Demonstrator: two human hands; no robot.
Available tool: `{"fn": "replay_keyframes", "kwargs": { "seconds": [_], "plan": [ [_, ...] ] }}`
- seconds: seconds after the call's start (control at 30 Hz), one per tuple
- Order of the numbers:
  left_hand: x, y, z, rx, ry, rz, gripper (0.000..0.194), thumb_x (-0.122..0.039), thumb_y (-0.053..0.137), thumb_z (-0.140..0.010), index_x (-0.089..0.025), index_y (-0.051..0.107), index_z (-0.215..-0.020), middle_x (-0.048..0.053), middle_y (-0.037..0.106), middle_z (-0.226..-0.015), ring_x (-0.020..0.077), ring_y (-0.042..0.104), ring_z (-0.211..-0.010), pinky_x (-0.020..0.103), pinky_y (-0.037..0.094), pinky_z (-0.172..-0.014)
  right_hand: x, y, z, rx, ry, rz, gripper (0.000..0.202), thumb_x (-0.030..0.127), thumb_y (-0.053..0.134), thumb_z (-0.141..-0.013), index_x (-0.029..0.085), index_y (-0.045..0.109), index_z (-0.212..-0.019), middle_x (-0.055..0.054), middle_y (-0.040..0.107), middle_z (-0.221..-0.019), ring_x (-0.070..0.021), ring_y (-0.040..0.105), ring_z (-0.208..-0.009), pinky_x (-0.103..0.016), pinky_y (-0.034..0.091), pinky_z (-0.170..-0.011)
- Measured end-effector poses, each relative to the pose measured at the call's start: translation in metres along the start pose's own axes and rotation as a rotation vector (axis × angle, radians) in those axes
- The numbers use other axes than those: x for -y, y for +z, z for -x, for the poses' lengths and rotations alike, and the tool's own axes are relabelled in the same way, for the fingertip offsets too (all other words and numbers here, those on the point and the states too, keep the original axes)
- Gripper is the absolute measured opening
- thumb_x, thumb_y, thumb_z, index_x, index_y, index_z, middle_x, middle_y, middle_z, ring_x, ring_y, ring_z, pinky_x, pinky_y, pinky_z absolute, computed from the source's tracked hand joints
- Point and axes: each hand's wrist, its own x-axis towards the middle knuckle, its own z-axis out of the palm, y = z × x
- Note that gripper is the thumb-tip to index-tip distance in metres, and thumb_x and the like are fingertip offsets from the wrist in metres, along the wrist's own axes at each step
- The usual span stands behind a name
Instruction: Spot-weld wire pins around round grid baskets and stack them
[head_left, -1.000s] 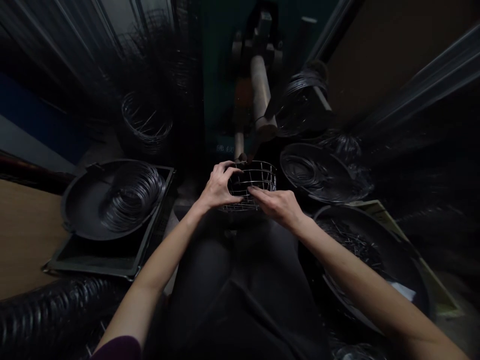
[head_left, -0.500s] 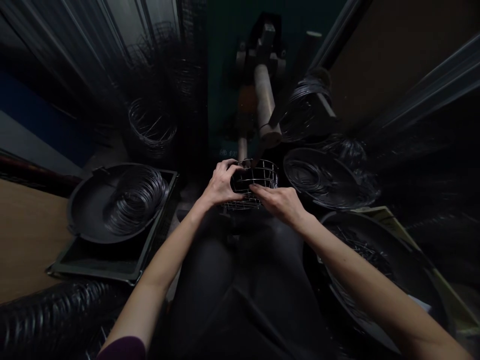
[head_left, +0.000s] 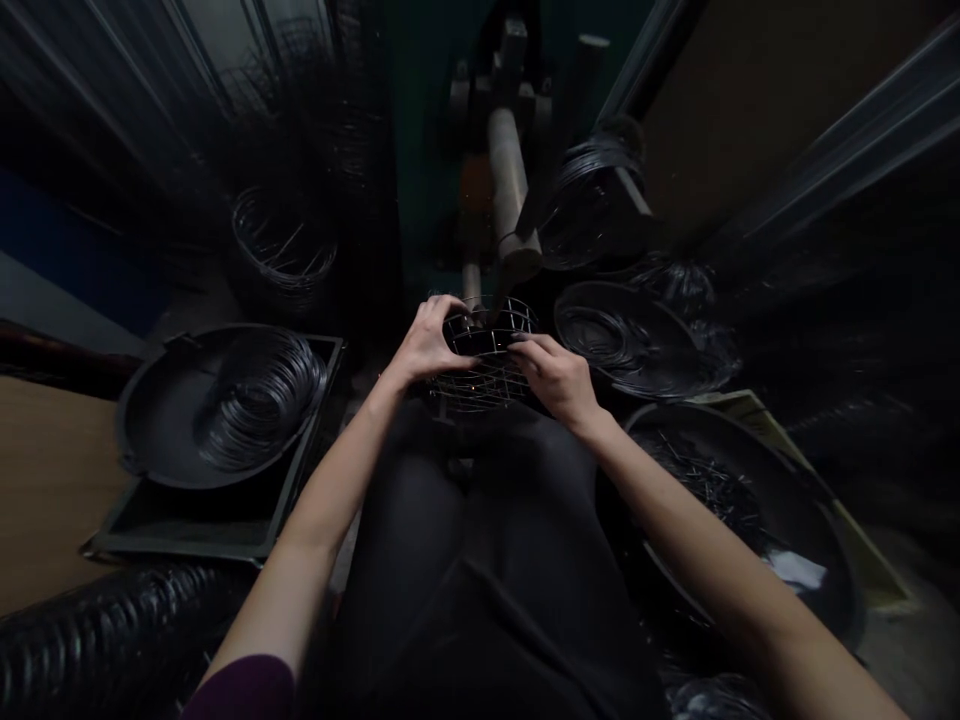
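Note:
A round wire basket of thin metal rods sits between my hands, just above my lap and under the metal arms of a machine. My left hand is wrapped round the basket's left side, thumb and fingers on the wires. My right hand pinches at the right part of its rim; whether a loose wire is between those fingertips is too small to tell. The machine's lower electrode rod reaches to the basket's far edge. Small orange sparks show near the wires.
On the left, a dark pan holding wire rings rests on a green crate. To the right stand a pan with wire rings and a larger pan of short rods. A wire bundle stands back left.
My right hand has curled its fingers more at the basket's rim. Sparks now show near the basket. The whole view has shifted slightly, and my left hand keeps its hold.

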Motion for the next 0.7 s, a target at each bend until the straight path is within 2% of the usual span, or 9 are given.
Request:
{"fn": "replay_keyframes", "kwargs": {
  "seconds": [0.17, 0.3, 0.47, 0.6, 0.7],
  "plan": [
    [0.009, -0.002, -0.012, -0.014, 0.004, -0.028, 0.063, -0.032, 0.087, -0.055, -0.019, 0.055, -0.108, 0.007, 0.059, -0.113, 0.0271, 0.056, -0.110, 0.042, 0.046, -0.099, -0.001, 0.006, -0.016, 0.001, 0.072, 0.029, 0.018, 0.027, 0.056, -0.094, 0.023, 0.074, -0.098, -0.006, 0.067, -0.099, -0.0125, 0.061, -0.073, -0.023, 0.041, -0.057],
    [0.016, -0.004, -0.021, -0.004, 0.029, -0.028, 0.065, -0.033, 0.087, -0.055, -0.018, 0.054, -0.110, 0.006, 0.059, -0.114, 0.0263, 0.056, -0.110, 0.041, 0.045, -0.100, -0.003, 0.010, -0.023, -0.019, 0.111, -0.002, 0.018, 0.025, 0.055, -0.093, 0.023, 0.073, -0.096, -0.005, 0.063, -0.093, -0.0132, 0.057, -0.073, -0.024, 0.037, -0.057],
    [0.024, -0.007, -0.039, 0.010, -0.005, -0.047, 0.069, -0.033, 0.088, -0.053, -0.016, 0.056, -0.111, 0.007, 0.059, -0.112, 0.0262, 0.056, -0.107, 0.040, 0.046, -0.098, -0.008, 0.019, -0.043, -0.028, 0.179, -0.021, 0.012, 0.023, 0.059, -0.088, 0.022, 0.071, -0.092, -0.005, 0.061, -0.089, -0.0156, 0.055, -0.073, -0.026, 0.036, -0.058],
    [0.022, -0.009, -0.042, 0.012, -0.007, -0.056, 0.066, -0.033, 0.088, -0.054, -0.015, 0.058, -0.110, 0.008, 0.060, -0.113, 0.0270, 0.056, -0.108, 0.041, 0.046, -0.098, -0.008, 0.012, -0.047, 0.004, 0.172, -0.035, 0.012, 0.028, 0.063, -0.087, 0.021, 0.071, -0.093, -0.005, 0.063, -0.088, -0.0170, 0.057, -0.073, -0.027, 0.039, -0.060],
    [0.028, -0.014, -0.040, 0.029, -0.006, 0.040, 0.083, -0.040, 0.090, -0.052, -0.016, 0.055, -0.124, 0.011, 0.059, -0.126, 0.0303, 0.053, -0.119, 0.043, 0.043, -0.103, -0.017, 0.001, -0.056, -0.008, 0.113, -0.073, 0.018, 0.029, 0.060, -0.088, 0.021, 0.071, -0.101, -0.007, 0.065, -0.096, -0.0193, 0.061, -0.082, -0.028, 0.044, -0.066]
  ]
}}
